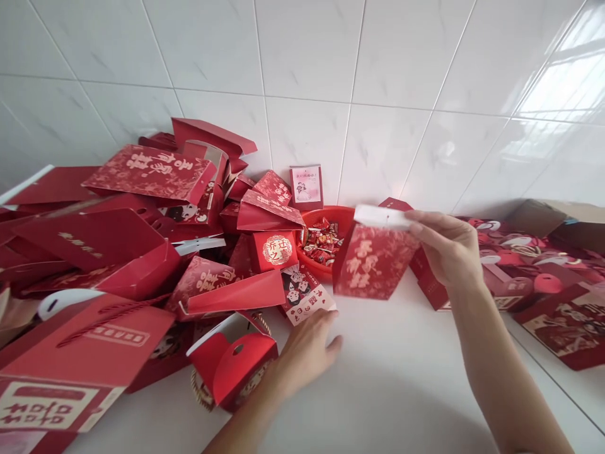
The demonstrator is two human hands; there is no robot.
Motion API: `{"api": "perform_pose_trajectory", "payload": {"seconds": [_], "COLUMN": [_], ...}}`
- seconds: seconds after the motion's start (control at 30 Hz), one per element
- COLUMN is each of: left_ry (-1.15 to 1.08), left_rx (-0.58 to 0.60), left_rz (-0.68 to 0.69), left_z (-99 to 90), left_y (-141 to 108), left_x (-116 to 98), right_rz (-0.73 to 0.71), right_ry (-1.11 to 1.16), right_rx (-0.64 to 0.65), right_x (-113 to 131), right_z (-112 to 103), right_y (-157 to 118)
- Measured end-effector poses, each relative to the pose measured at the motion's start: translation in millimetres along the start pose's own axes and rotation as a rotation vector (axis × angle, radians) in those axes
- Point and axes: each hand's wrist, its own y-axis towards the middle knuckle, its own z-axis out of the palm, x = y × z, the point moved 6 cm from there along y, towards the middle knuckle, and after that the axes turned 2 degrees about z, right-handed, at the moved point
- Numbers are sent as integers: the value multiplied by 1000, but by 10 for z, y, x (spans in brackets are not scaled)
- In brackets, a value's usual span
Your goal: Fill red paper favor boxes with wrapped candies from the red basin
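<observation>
My right hand pinches the white top flap of a red gift box printed with pale Chinese characters. The box hangs tilted and slightly blurred, in front of the right part of an orange-red bowl of small wrapped candies. Lower and to the left, my left hand is open, thumb apart. Its fingertips are at the edge of a red and pink box with a cartoon couple; whether they press on it I cannot tell. A bright red box with a rope handle stands just left of that hand.
A heap of red gift boxes covers the left side. A pink-fronted box stands against the tiled wall. At right, many packed red boxes lie beside a brown cardboard carton. The white tabletop runs underneath.
</observation>
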Motion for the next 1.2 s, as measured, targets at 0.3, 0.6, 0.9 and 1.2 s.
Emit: {"api": "perform_pose_trajectory", "payload": {"seconds": [0.3, 0.6, 0.9, 1.2], "left_ry": [-563, -525, -516, -529], "left_rx": [-518, -444, -423, -345], "left_rz": [-98, 145, 247, 207], "left_z": [-430, -485, -484, -410], "left_y": [-27, -59, -51, -60], "left_x": [-38, -286, -352, -314], "right_rz": [392, 506, 3, 294], "right_ry": [152, 303, -587, -1102], "right_rx": [438, 609, 594, 934], "right_x": [-392, -486, -508, -1416], "right_z": [96, 440, 387, 915], "right_y": [-723, -1037, 16, 485]}}
